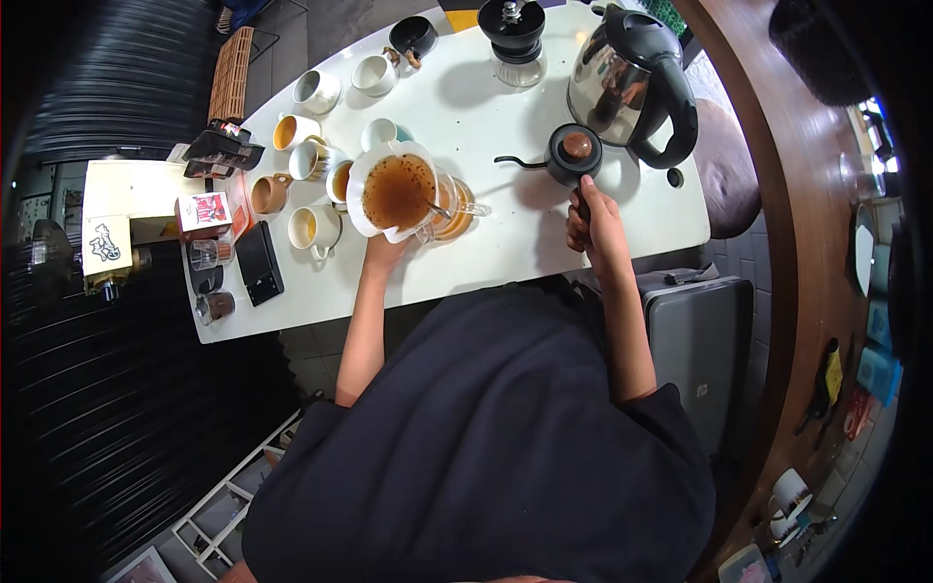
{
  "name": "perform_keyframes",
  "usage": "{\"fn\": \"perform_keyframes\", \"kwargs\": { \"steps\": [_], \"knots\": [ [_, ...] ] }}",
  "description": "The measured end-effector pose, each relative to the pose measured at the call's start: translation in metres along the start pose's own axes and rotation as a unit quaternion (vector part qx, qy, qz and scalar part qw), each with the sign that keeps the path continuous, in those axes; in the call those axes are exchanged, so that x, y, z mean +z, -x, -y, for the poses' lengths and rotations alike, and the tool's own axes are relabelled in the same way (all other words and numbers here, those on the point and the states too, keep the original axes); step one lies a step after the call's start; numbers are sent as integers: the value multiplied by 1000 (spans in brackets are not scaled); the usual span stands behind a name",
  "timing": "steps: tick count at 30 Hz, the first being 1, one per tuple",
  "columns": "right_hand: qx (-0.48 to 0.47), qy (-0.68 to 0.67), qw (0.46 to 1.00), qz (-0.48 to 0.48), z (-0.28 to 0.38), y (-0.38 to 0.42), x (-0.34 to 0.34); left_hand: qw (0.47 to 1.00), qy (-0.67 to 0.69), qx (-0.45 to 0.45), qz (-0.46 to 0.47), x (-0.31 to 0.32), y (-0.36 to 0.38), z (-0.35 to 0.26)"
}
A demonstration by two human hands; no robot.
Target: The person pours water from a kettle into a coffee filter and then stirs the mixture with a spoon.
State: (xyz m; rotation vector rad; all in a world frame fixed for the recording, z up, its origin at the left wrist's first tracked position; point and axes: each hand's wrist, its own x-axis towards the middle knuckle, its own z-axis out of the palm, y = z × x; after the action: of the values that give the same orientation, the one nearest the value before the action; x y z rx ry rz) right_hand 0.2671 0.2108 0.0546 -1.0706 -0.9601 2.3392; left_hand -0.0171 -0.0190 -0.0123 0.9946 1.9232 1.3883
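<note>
My left hand (385, 251) is at the near underside of a coffee dripper (362, 222), its fingers hidden behind it. A white paper filter lines the dripper and holds brown liquid with dark grounds (398, 192). Partly behind the dripper on its right is a glass carafe (457, 222) with amber-brown liquid. My right hand (596, 228) grips the handle of a small black gooseneck kettle (561, 167). The kettle has a round brown lid knob, and its thin spout points left toward the carafe.
Several cups, including a white mug (314, 231) and a brown cup (269, 193), crowd the left side of the white table (389, 306). A black phone (260, 262) lies near its left edge. A coffee grinder (512, 34) and a large electric kettle (617, 83) stand at the back.
</note>
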Motion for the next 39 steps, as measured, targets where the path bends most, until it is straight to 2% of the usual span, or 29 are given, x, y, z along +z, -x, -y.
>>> {"fn": "perform_keyframes", "kwargs": {
  "steps": [2, 12, 14, 19, 24, 29, 39],
  "knots": [
    [1, 25, 1000, -13, -1, -3, -2, 1000, 8, -24, 9, -2, 2, 4],
    [18, 56, 998, -36, -6, -13, -4, 1000, -15, 10, -12, 8, 7, -20],
    [16, 55, 998, -14, -5, -12, -4, 1000, -20, 4, 12, 7, 5, -25],
    [13, 48, 998, -28, -3, -16, 1, 999, -6, 20, -25, 16, 4, -45],
    [-2, 28, 999, -26, 0, -22, 5, 1000, 27, 3, -10, 18, -3, -57],
    [-28, -15, 999, -11, -7, -23, 8, 1000, 18, -9, 10, 17, -3, -51],
    [-43, -11, 998, -39, -16, -24, 15, 992, 120, 5, 28, 19, -10, -36]
  ]
}}
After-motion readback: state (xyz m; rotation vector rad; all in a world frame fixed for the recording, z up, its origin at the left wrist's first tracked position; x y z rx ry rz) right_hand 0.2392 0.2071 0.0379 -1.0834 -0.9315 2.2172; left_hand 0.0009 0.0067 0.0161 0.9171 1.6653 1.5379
